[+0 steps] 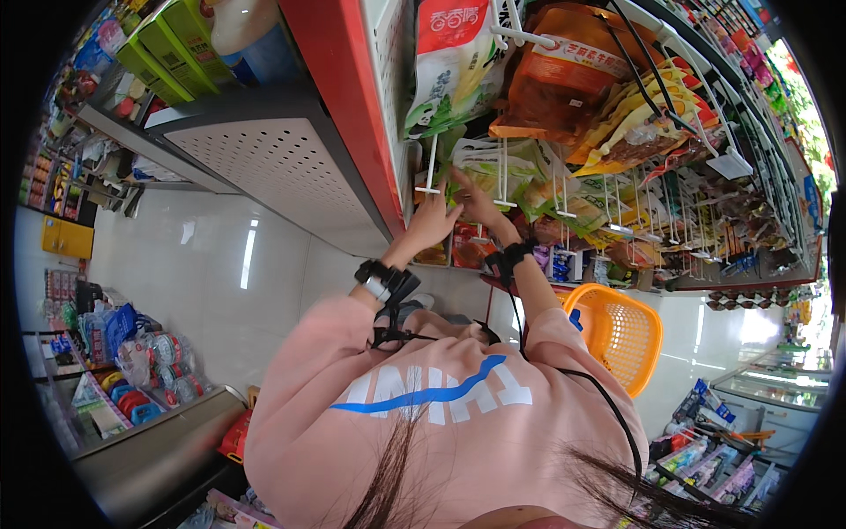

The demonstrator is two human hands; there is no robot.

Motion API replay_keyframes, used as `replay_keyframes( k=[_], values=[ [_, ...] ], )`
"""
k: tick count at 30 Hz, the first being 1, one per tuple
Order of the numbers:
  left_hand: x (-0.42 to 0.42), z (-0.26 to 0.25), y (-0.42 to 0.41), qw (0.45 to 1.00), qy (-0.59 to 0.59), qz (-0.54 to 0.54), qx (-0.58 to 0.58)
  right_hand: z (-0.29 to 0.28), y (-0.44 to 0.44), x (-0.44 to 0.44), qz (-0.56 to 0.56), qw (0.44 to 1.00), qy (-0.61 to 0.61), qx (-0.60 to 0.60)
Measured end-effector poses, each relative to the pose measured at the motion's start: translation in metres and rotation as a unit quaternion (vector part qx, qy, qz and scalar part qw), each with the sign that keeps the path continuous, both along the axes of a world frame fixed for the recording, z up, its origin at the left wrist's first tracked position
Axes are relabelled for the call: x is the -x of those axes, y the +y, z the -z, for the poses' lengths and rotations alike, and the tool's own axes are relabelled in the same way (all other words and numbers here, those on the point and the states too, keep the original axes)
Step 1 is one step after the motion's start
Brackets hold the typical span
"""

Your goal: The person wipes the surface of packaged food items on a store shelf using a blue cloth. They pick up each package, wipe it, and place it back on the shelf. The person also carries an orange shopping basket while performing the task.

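My left hand (pixel 433 223) reaches up to a pegboard rack, just below the white end of a metal display hook (pixel 431 162). Its fingertips meet a narrow green package edge, and whether they grip it cannot be made out. Close beside it, my right hand (pixel 481 206) points its fingers at the same spot, below a green and white snack bag (pixel 496 165). Its grip is unclear too. Overhead hang a white bag with a red top and a panda picture (pixel 456 69), a large orange-brown snack bag (pixel 562 79) and yellow snack bags (pixel 644 116).
Rows of hooks with packaged snacks (pixel 595 205) run to the right. An orange plastic basket (pixel 638 337) stands low at my right. A red shelf-end panel (pixel 344 86) and a perforated shelf underside (pixel 264 159) border my left side. Cables hang from both wrist-worn devices.
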State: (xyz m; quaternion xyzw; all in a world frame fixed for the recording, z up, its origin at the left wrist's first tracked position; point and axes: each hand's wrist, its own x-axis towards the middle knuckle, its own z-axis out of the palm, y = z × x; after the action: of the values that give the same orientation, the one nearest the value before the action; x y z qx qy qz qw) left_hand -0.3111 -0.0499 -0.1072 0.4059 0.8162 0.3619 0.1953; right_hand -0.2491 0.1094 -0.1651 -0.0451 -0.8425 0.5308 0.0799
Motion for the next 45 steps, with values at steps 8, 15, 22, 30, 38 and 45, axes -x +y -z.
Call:
replay_keyframes(
  k=[8,15,22,30,38,45],
  values=[
    [-0.001,-0.021,-0.092,0.980,-0.110,0.100,0.136,0.001,0.024,0.050,0.087,0.995,0.041,0.034],
    [-0.005,0.003,-0.144,0.986,-0.051,0.080,0.135,0.031,0.033,0.091,0.261,0.949,0.022,-0.177],
    [-0.013,0.003,-0.158,0.987,-0.084,0.071,0.121,0.034,0.047,0.121,0.276,0.958,0.045,-0.066],
    [-0.018,0.011,-0.150,0.988,-0.129,0.056,0.066,0.018,0.039,0.110,0.213,0.975,0.036,0.061],
    [-0.013,0.008,-0.138,0.992,-0.124,0.022,-0.032,-0.046,0.018,0.095,0.295,0.902,-0.109,0.295],
    [-0.006,0.006,-0.136,0.994,-0.096,0.046,-0.034,-0.034,0.020,0.088,0.209,0.959,0.027,0.188]
  ],
)
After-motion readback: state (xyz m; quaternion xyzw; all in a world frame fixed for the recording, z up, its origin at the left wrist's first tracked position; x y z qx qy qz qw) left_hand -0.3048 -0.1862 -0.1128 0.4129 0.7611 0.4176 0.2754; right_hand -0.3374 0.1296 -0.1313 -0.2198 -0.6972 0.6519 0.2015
